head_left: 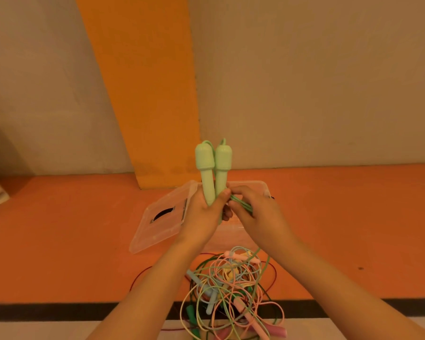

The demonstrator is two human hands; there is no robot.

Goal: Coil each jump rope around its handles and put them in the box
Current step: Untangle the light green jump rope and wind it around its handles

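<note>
Nearest you lies a tangled pile of jump ropes [231, 290]. Above it, your left hand [201, 212] grips two green handles [212, 168] upright, and your right hand [258, 212] pinches their green cord [242, 203]. Just beyond sits the clear box [260, 186], with its lid [162, 222] to the left.

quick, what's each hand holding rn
Left hand: grips the two green handles.
Right hand: pinches the green rope.

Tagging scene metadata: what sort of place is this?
Likely an indoor gym or activity room: orange floor with a black line, beige wall with an orange stripe, jump ropes piled by a clear box.
</note>
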